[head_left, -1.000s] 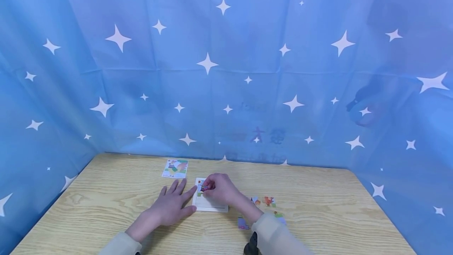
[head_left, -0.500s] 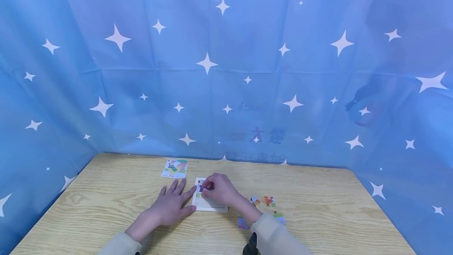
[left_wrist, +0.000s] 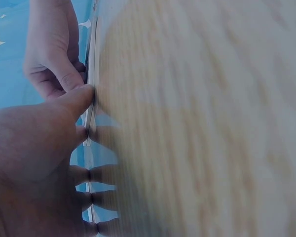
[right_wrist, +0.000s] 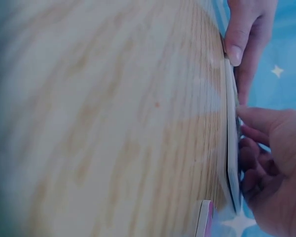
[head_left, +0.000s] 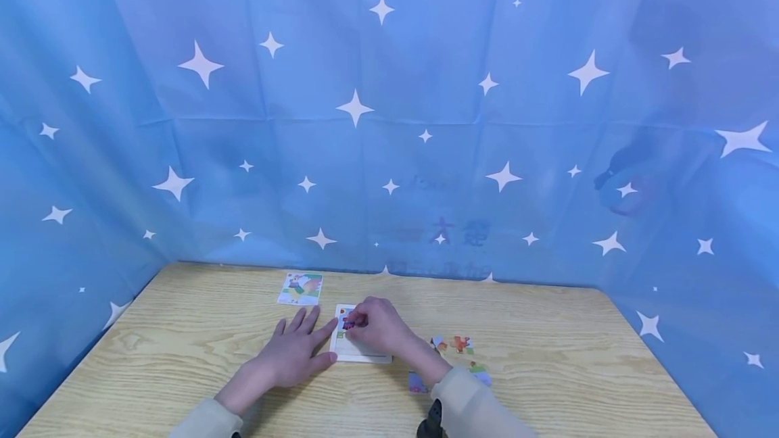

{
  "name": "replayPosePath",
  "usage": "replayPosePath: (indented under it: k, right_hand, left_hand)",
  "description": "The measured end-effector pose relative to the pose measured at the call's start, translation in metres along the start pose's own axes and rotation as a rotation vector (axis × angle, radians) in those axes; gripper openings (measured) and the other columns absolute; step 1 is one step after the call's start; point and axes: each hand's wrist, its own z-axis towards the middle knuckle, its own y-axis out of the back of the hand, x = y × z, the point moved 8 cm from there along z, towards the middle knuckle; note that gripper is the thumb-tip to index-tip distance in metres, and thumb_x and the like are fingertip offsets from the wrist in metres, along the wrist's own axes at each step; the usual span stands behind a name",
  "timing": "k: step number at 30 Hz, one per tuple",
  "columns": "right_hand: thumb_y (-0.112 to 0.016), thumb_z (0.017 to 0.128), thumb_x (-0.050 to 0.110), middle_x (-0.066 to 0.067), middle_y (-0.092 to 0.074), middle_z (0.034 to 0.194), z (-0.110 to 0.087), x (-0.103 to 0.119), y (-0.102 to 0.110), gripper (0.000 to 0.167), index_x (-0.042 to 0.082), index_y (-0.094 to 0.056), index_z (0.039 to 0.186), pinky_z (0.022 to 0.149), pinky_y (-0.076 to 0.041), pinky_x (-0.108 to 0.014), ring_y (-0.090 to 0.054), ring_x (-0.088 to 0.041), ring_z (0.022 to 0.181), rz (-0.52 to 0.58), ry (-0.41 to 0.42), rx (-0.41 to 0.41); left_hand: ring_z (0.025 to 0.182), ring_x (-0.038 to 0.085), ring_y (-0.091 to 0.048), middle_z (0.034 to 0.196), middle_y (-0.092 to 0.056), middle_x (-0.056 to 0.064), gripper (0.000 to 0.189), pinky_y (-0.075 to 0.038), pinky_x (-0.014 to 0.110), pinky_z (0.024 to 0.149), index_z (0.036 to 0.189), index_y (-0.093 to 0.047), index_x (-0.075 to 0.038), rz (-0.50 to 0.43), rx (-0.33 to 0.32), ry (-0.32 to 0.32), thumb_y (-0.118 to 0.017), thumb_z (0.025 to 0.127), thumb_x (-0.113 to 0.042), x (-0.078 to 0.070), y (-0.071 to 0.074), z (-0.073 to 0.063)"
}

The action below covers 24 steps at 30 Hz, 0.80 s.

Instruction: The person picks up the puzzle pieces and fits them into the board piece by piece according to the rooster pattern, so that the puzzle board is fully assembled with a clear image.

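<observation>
In the head view a white puzzle tray (head_left: 371, 351) lies flat near the middle of the table, with a few picture pieces at its left side. My right hand (head_left: 382, 327) pinches a small, dark, multicoloured jigsaw piece (head_left: 347, 325) low over that side, its fingers covering part of it. Spread on the table, my left hand (head_left: 291, 357) has straight fingers, with index fingertip and thumb at the tray's left edge. In the right wrist view, the right thumb and fingers meet close above the tray (right_wrist: 231, 128); the left thumb touches its far end.
Several loose jigsaw pieces (head_left: 462, 345) lie right of the tray, partly behind the right forearm. A square picture card (head_left: 301, 288) lies beyond the left hand. A blue starred curtain (head_left: 389, 154) hangs behind the wooden table (head_left: 548, 357).
The right fingers and the pinched jigsaw piece have shifted very slightly left over the tray. The left hand keeps its place at the tray's edge.
</observation>
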Motion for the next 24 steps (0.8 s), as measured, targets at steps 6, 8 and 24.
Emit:
replayPosePath:
  k: [6,8,24]
  right_hand:
    - [-0.081,0.089,0.013,0.008,-0.065,0.087,0.001,0.0,-0.001,0.009,0.011,-0.082,0.098,0.071,-0.049,-0.022,-0.056,-0.003,0.078,-0.029,-0.003,0.02]
    - [-0.081,0.089,0.013,0.008,-0.065,0.087,0.001,-0.001,-0.001,0.012,0.011,-0.082,0.101,0.07,-0.048,-0.022,-0.055,-0.002,0.078,-0.031,0.001,0.02]
    - [-0.08,0.088,0.006,0.009,-0.064,0.085,-0.002,-0.01,0.003,0.015,0.01,-0.083,0.102,0.064,-0.048,-0.022,-0.054,-0.002,0.071,0.093,0.05,0.028]
  left_hand:
    - [0.15,0.054,-0.014,0.163,-0.024,0.03,0.066,-0.014,0.077,0.11,0.158,-0.043,-0.012,-0.006,0.004,0.001,-0.053,0.105,-0.05,0.001,-0.001,0.0]
    - [0.15,0.054,-0.014,0.163,-0.024,0.03,0.065,-0.014,0.077,0.111,0.158,-0.043,-0.013,-0.007,0.004,0.003,-0.053,0.105,-0.05,0.0,0.0,-0.001]
    - [0.15,0.052,-0.016,0.163,-0.025,0.029,0.065,-0.015,0.076,0.111,0.157,-0.044,-0.013,0.016,0.003,0.027,-0.055,0.104,-0.049,-0.001,0.001,0.0]
